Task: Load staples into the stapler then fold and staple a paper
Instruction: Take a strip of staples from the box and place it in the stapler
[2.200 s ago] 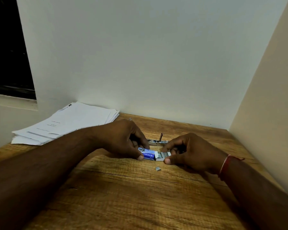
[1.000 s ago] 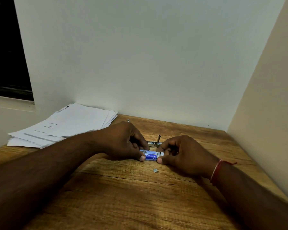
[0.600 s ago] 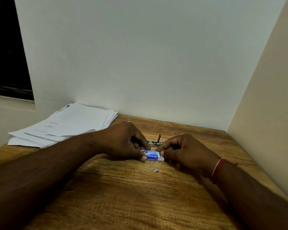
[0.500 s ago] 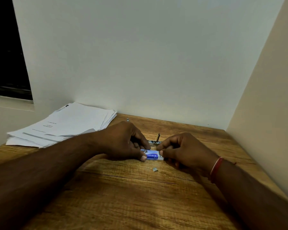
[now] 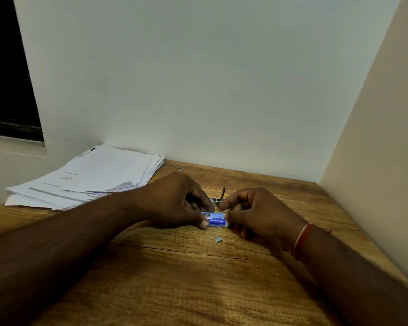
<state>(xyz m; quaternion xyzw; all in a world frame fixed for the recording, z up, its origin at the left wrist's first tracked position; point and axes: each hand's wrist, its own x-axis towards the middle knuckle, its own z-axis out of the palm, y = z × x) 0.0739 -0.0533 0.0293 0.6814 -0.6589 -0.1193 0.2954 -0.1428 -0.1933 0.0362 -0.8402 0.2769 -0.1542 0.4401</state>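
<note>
A small blue staple box [image 5: 216, 220] lies on the wooden table [image 5: 186, 278] between my hands. My left hand [image 5: 179, 203] grips its left end with thumb and fingers. My right hand [image 5: 254, 212] presses against its right end, where the white inner tray sits almost fully inside the sleeve. Just behind the box a metal part of the stapler [image 5: 218, 199] shows between my fingers, most of it hidden. A small loose piece of staples [image 5: 218, 239] lies on the table in front of the box. A stack of white papers [image 5: 92, 177] sits at the back left.
A white wall rises close behind the table and a beige wall closes the right side. A dark window opening is at the far left. Another tiny metal bit [image 5: 179, 169] lies near the back wall.
The white inner tray with staples, pulled out to the right earlier, has been pushed back into the blue sleeve by my right hand. My left hand has kept its hold.
</note>
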